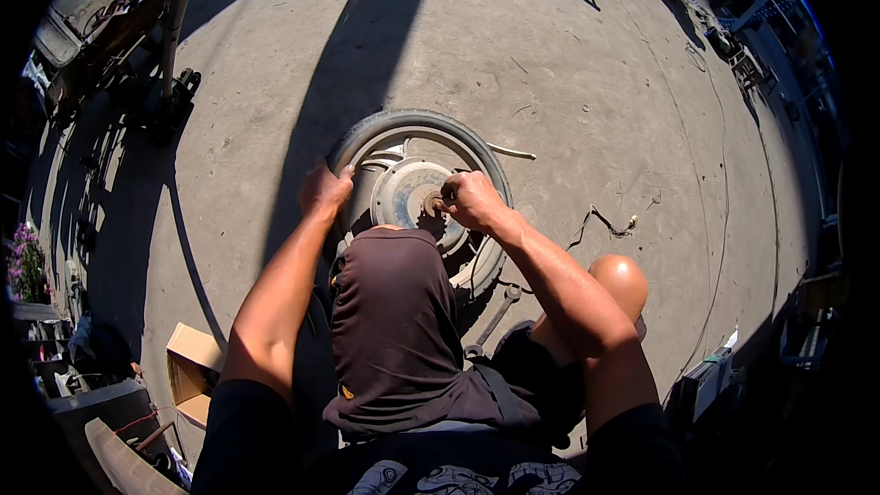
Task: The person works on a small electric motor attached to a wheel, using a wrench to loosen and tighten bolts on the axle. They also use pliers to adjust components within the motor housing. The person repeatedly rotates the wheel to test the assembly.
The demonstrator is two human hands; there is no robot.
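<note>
A spoked wheel with a black tyre [429,119] and a wide grey hub [396,191] is on the ground in front of my knees. My left hand [326,189] is closed round the tyre and rim on the wheel's left side. At the hub's centre, next to a rusty round axle part [432,203], my right hand [475,201] has its fingers bent and pinched together. What they hold is hidden under them. My raised left knee, in dark cloth, covers the wheel's near edge. A metal wrench [498,316] lies right of that knee.
A pale cable end [513,153] sticks out beyond the tyre. Dark wires with a connector [612,223] lie on the concrete to the right. An open cardboard box [192,362] stands at lower left. A dark stand with a pole [174,55] is at far left.
</note>
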